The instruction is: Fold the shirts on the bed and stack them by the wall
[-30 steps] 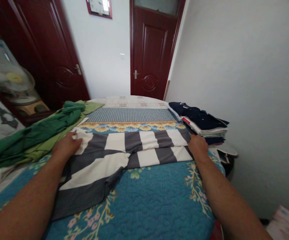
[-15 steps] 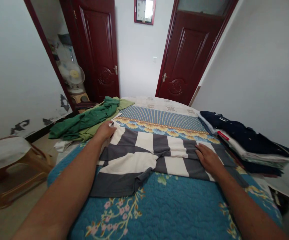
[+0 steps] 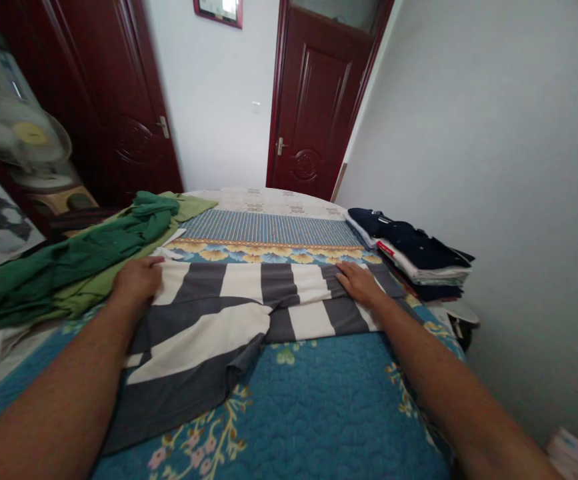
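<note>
A grey-and-white striped garment (image 3: pixel 241 283) lies folded lengthwise across the blue quilted cover (image 3: pixel 319 393), with a sleeve-like part spread toward the near left. At the garment's far left end, my left hand (image 3: pixel 139 279) is closed on its white edge, fingertips pinched together. My right hand (image 3: pixel 359 281) rests flat on the right part of the garment, fingers stretched out over the stripes and holding nothing.
Crumpled green clothes (image 3: pixel 119 247) lie on the left. A stack of folded clothes (image 3: pixel 413 250) with a dark blue one on top stands at the right. Beyond are a fan (image 3: pixel 29 133) and dark red doors (image 3: pixel 313 100).
The view has swung right, so the scene sits further left. My left hand has pulled the garment's left end outward, and its upper edge looks straighter. My right hand still rests on it.
</note>
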Motion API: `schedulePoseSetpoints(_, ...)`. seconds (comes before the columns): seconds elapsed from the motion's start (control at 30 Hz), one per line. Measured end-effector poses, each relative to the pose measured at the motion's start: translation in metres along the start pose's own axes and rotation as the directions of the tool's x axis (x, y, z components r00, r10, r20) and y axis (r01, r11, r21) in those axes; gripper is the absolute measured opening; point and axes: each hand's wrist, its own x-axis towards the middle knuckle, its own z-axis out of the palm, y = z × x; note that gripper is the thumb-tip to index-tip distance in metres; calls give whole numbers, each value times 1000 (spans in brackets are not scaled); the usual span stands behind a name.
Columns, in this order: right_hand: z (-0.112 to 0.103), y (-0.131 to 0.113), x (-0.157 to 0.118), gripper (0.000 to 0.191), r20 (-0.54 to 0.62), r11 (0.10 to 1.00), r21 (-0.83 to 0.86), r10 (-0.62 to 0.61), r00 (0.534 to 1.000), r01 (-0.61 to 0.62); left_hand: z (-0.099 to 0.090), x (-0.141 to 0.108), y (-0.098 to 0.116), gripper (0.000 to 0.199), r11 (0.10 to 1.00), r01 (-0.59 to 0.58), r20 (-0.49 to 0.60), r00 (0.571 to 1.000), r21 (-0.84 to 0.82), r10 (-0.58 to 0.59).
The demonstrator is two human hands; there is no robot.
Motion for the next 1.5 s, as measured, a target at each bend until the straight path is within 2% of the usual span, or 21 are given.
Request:
schedulePoseSetpoints(0.1,3,1,14,53,13,998,18,62,998,-63,3,9,1,60,983,86,-52,996,164,-78)
schedulePoseSetpoints(0.17,4,3,17,51,-41,996,41,83,996,-82,6,14,0,64,978,59,-14,998,202,-58)
schedulePoseSetpoints(0.3,-3,16,7,49,-196,996,71,58,979,-45,8,11,2,73,952,-8,25,1000,307,1)
schedulePoseSetpoints(0.4,-16,18,-1,44,-220,997,75,2,975,14,7,-6,19,69,904,-91,-83,987,418,137)
schedulePoseSetpoints(0.47,-24,5,-4,42,-222,996,78,-25,975,43,11,-19,39,65,884,-235,-118,945,405,306)
schedulePoseSetpoints(0.5,-28,-6,-5,43,-216,995,76,-41,976,59,16,-25,49,64,868,-338,-84,916,364,392)
schedulePoseSetpoints(0.6,-38,-49,-11,44,-94,993,59,-93,991,99,44,-41,76,66,793,-590,151,807,153,571)
schedulePoseSetpoints(0.67,-45,-75,-17,39,65,997,15,-77,995,76,65,-50,86,64,760,-647,273,744,64,610)
schedulePoseSetpoints(0.73,-52,-91,-23,37,170,999,-40,-23,985,30,80,-55,89,64,747,-661,326,722,64,610)
schedulePoseSetpoints(0.83,-63,-96,-29,38,269,995,-96,39,962,-14,87,-58,88,69,749,-651,345,735,119,584)
schedulePoseSetpoints(1.0,-75,-78,-31,40,385,986,-151,125,914,-71,80,-57,87,78,750,-637,395,745,180,538)
schedulePoseSetpoints(1.07,-76,-72,-30,40,362,983,-152,148,920,-99,79,-58,87,79,737,-648,407,736,194,541)
schedulePoseSetpoints(1.2,-71,-62,-29,34,234,988,-83,147,961,-131,78,-59,88,76,725,-662,408,724,187,556)
schedulePoseSetpoints(1.3,-70,-49,-29,23,272,995,-32,102,957,-96,76,-60,89,76,726,-659,416,726,194,548)
schedulePoseSetpoints(1.37,-73,-40,-31,18,307,993,-44,122,944,-113,75,-60,89,77,729,-655,422,729,202,538)
schedulePoseSetpoints(1.43,-77,-35,-34,15,288,989,-57,144,947,-134,75,-61,90,77,727,-656,420,729,202,541)
schedulePoseSetpoints(1.5,-80,-39,-38,14,232,997,6,70,970,-73,74,-61,91,78,726,-658,417,727,200,545)
